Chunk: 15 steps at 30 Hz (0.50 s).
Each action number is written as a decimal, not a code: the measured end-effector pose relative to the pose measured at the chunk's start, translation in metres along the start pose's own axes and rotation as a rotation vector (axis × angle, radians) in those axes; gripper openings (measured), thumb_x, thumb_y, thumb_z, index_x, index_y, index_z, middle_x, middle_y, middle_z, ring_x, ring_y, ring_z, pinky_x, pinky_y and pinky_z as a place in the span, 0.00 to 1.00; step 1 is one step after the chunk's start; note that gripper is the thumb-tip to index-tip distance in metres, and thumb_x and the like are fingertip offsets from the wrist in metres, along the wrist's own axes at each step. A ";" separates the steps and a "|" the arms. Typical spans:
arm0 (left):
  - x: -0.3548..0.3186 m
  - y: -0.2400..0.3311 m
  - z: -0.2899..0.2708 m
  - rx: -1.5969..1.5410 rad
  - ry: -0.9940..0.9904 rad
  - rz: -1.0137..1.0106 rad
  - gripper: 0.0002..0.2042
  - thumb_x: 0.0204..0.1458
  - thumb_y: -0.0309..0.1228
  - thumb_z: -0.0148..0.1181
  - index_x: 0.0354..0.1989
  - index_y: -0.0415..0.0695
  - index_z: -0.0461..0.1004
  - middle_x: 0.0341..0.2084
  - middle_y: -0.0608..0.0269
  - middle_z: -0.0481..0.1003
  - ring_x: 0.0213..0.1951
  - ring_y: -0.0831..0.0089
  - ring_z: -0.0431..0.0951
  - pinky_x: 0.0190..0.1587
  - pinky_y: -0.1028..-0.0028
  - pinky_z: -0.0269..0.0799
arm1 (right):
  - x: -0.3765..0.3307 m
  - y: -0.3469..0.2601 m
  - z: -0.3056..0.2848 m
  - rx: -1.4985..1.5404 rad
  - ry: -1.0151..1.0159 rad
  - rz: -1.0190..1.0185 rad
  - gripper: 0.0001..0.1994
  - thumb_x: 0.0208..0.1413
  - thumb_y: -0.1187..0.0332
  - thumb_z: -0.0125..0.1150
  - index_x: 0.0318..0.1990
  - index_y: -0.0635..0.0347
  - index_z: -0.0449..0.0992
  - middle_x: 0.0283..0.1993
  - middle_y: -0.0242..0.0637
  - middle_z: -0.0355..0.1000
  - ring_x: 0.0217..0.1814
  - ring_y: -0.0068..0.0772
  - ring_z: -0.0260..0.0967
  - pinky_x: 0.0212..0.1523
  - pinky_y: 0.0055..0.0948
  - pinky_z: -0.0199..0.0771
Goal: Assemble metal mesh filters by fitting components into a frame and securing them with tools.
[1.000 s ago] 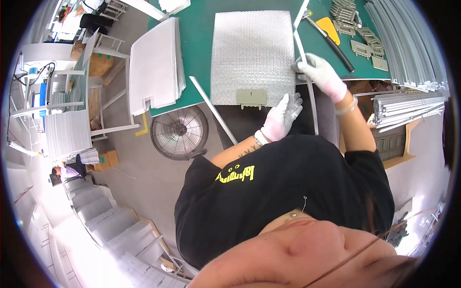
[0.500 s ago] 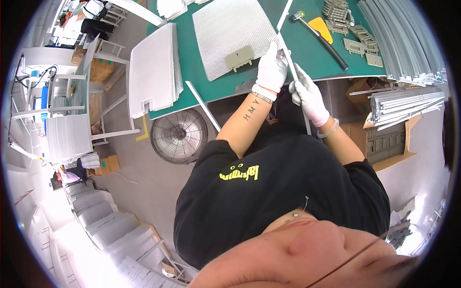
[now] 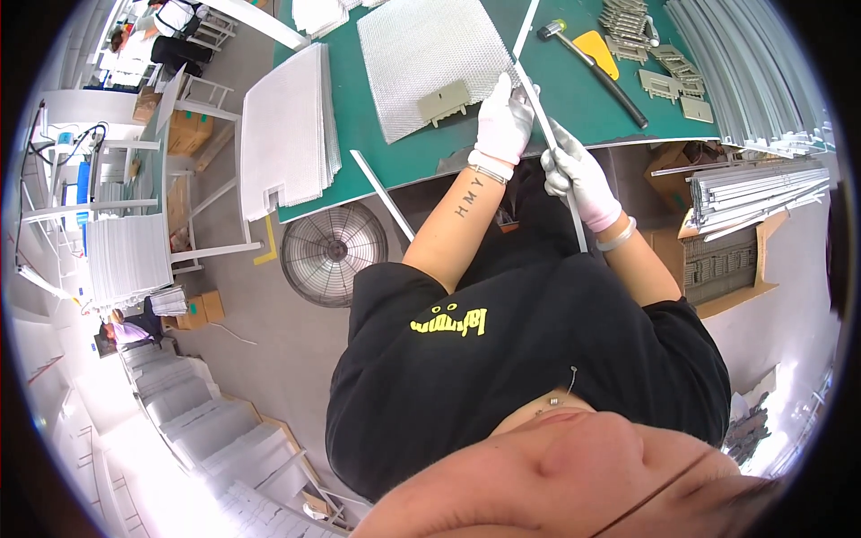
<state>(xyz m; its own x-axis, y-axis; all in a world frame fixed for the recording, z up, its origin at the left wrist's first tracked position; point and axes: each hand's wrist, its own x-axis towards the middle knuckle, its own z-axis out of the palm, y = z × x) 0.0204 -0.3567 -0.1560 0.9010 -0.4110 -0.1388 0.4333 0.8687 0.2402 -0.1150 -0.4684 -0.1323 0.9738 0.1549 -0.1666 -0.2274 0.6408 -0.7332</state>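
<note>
White perforated sheets (image 3: 285, 125) stacked on green worktop's (image 3: 349, 100) left side. Next, silver mesh panel (image 3: 430, 54), olive-grey notched plate (image 3: 444, 102) on its near edge. Left hand (image 3: 505, 124) by panel's near right corner, fingers bunched against long narrow white strip (image 3: 542, 117); whether pinching, cannot tell. Strip crosses worktop's near edge; looks light, stiff, slippery; best gripped at two spaced points. Right hand (image 3: 578, 175), fingers curled, pinching strip.

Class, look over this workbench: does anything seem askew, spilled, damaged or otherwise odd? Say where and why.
The mesh panel lies askew on the green table, visibly turned against the table's front edge, and the grey-green plate at its near edge slants too. No spill or damage shows.
</note>
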 end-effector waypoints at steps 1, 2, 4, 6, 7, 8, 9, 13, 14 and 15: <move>0.000 0.000 0.001 0.000 0.000 -0.002 0.16 0.67 0.36 0.49 0.51 0.33 0.63 0.46 0.47 0.67 0.52 0.59 0.68 0.64 0.59 0.64 | 0.001 0.000 -0.002 0.000 -0.001 0.003 0.35 0.67 0.62 0.54 0.76 0.58 0.44 0.35 0.30 0.66 0.20 0.14 0.51 0.22 0.17 0.56; -0.001 0.000 0.001 0.014 0.001 0.000 0.15 0.67 0.36 0.50 0.50 0.34 0.65 0.46 0.48 0.69 0.51 0.59 0.70 0.63 0.59 0.65 | 0.002 -0.001 -0.003 0.000 -0.002 0.005 0.35 0.67 0.63 0.54 0.76 0.58 0.44 0.35 0.30 0.67 0.20 0.14 0.52 0.23 0.17 0.56; -0.002 0.000 0.002 0.028 0.001 0.001 0.15 0.67 0.37 0.51 0.49 0.34 0.67 0.46 0.50 0.71 0.50 0.59 0.71 0.62 0.59 0.66 | 0.002 -0.002 -0.003 -0.004 0.003 0.004 0.35 0.67 0.63 0.53 0.76 0.58 0.43 0.35 0.30 0.67 0.20 0.14 0.52 0.23 0.17 0.57; -0.002 0.000 0.001 0.024 0.015 0.001 0.15 0.67 0.36 0.51 0.49 0.34 0.67 0.45 0.50 0.71 0.50 0.60 0.72 0.61 0.60 0.67 | 0.002 -0.003 -0.002 -0.007 0.006 0.002 0.35 0.67 0.64 0.53 0.76 0.58 0.43 0.35 0.31 0.67 0.20 0.15 0.52 0.23 0.17 0.57; -0.002 0.000 0.002 0.024 0.014 0.000 0.15 0.67 0.36 0.51 0.49 0.34 0.67 0.45 0.50 0.71 0.50 0.60 0.72 0.61 0.60 0.67 | 0.002 -0.003 -0.002 -0.018 0.019 0.003 0.35 0.67 0.65 0.52 0.76 0.58 0.43 0.35 0.31 0.67 0.20 0.15 0.52 0.23 0.17 0.57; -0.003 0.000 0.002 0.039 0.027 0.009 0.15 0.67 0.36 0.51 0.49 0.33 0.68 0.44 0.50 0.72 0.49 0.60 0.72 0.60 0.61 0.68 | 0.001 -0.003 -0.001 -0.028 0.032 0.004 0.35 0.67 0.66 0.52 0.76 0.59 0.43 0.35 0.31 0.67 0.20 0.15 0.52 0.23 0.17 0.57; -0.003 0.000 0.003 0.054 0.039 0.018 0.15 0.67 0.36 0.51 0.49 0.33 0.68 0.44 0.50 0.72 0.48 0.61 0.73 0.59 0.61 0.69 | 0.001 -0.003 0.000 -0.028 0.033 0.003 0.35 0.67 0.66 0.52 0.76 0.59 0.43 0.35 0.31 0.67 0.20 0.15 0.52 0.23 0.17 0.57; -0.001 -0.002 0.001 0.070 0.027 0.037 0.15 0.67 0.35 0.51 0.47 0.32 0.69 0.43 0.49 0.72 0.48 0.61 0.73 0.58 0.62 0.70 | 0.000 -0.004 0.002 -0.047 0.052 -0.005 0.34 0.66 0.68 0.50 0.76 0.60 0.42 0.35 0.31 0.67 0.20 0.15 0.52 0.22 0.17 0.57; 0.001 -0.002 -0.001 0.099 0.016 0.045 0.15 0.66 0.35 0.53 0.49 0.33 0.67 0.43 0.50 0.71 0.48 0.61 0.72 0.59 0.61 0.69 | 0.000 -0.004 0.003 -0.072 0.063 -0.006 0.34 0.66 0.68 0.49 0.76 0.60 0.42 0.35 0.31 0.67 0.20 0.14 0.52 0.22 0.17 0.56; 0.002 -0.002 -0.004 0.127 0.006 0.052 0.15 0.65 0.34 0.54 0.51 0.34 0.66 0.43 0.51 0.71 0.48 0.60 0.72 0.60 0.59 0.68 | 0.000 -0.004 0.004 -0.073 0.061 -0.005 0.34 0.66 0.68 0.49 0.76 0.60 0.42 0.35 0.31 0.67 0.20 0.14 0.52 0.22 0.17 0.56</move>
<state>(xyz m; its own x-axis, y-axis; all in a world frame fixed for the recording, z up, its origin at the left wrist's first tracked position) 0.0216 -0.3581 -0.1601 0.9224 -0.3644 -0.1282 0.3855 0.8468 0.3666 -0.1144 -0.4681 -0.1271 0.9740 0.1041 -0.2014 -0.2237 0.5849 -0.7796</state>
